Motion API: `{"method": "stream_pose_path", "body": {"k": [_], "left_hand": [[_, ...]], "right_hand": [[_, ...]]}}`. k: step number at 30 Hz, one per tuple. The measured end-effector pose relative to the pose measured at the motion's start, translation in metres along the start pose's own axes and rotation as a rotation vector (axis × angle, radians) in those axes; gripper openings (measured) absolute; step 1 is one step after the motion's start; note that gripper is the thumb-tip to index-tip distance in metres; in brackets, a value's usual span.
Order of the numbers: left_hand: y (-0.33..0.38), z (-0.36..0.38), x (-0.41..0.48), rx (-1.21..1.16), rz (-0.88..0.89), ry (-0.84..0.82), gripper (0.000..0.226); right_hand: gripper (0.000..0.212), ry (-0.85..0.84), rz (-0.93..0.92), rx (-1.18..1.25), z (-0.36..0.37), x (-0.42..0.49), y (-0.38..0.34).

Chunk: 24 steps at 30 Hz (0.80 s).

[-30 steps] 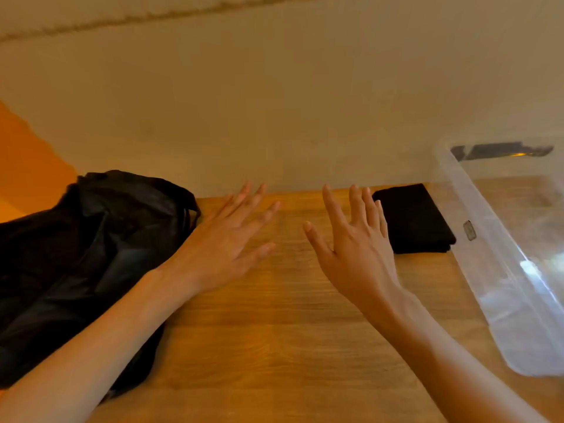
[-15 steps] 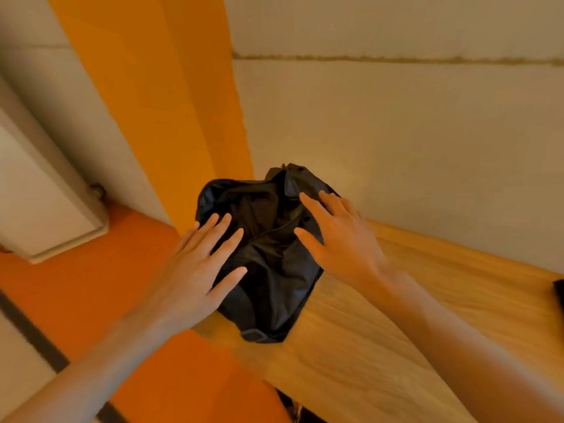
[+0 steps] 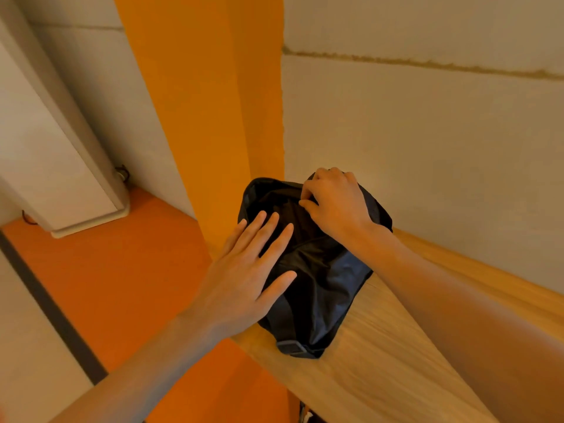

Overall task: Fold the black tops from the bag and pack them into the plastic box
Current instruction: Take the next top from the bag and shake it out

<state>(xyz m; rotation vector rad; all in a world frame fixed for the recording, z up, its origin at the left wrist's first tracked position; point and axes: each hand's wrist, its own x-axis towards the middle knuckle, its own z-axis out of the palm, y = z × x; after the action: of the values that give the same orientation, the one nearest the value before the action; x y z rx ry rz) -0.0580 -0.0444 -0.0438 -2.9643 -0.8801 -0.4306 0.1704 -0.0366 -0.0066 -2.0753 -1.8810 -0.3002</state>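
A black fabric bag (image 3: pixel 329 288) lies at the left end of the wooden table (image 3: pixel 381 361), its mouth facing away from me. My right hand (image 3: pixel 335 203) grips the far rim of the bag's opening with curled fingers. My left hand (image 3: pixel 247 276) hovers over the bag's near left side with its fingers straight and spread. Dark cloth shows inside the opening, but I cannot make out single tops. The plastic box and the folded top are out of view.
A pale wall runs along the back of the table. An orange wall strip (image 3: pixel 207 102) stands behind the bag, and the orange floor (image 3: pixel 116 285) drops away left of the table edge. A white unit (image 3: pixel 61 178) stands at the far left.
My view swung left from the box and folded top to the bag. My right hand moved to the bag's far rim and took hold of it. My left hand came over the bag.
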Motion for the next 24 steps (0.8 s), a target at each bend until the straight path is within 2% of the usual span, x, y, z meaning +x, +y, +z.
{"method": "stream_pose_path", "body": {"k": [4,7,10,12,15,17,21,24], "left_hand": [[0.0,0.005,0.001,0.011,-0.006,0.01,0.07],[-0.001,0.007,0.003,0.022,0.0,-0.002,0.071],[0.0,0.008,0.005,0.006,-0.002,-0.014,0.072],[0.002,0.005,0.005,-0.062,-0.018,-0.016,0.074],[0.006,-0.007,0.009,-0.328,-0.053,-0.006,0.076],[0.011,-0.017,0.018,-0.433,-0.089,0.024,0.076],[0.017,-0.033,0.06,-0.455,-0.172,0.169,0.071],[0.022,-0.04,0.104,-0.407,-0.143,0.208,0.059]], "right_hand": [[0.011,0.044,0.046,0.064,0.006,0.004,0.003],[0.02,0.035,0.081,0.077,0.007,0.007,0.004],[0.009,0.004,0.101,0.111,0.006,0.011,0.008],[0.005,0.032,0.122,0.24,0.001,0.011,0.011],[0.005,0.092,0.137,0.44,-0.02,0.006,0.013],[0.005,0.143,0.145,0.51,-0.04,0.002,0.013],[0.005,0.244,0.095,0.584,-0.078,-0.008,0.017],[0.005,0.314,0.035,0.566,-0.103,-0.015,0.017]]}}
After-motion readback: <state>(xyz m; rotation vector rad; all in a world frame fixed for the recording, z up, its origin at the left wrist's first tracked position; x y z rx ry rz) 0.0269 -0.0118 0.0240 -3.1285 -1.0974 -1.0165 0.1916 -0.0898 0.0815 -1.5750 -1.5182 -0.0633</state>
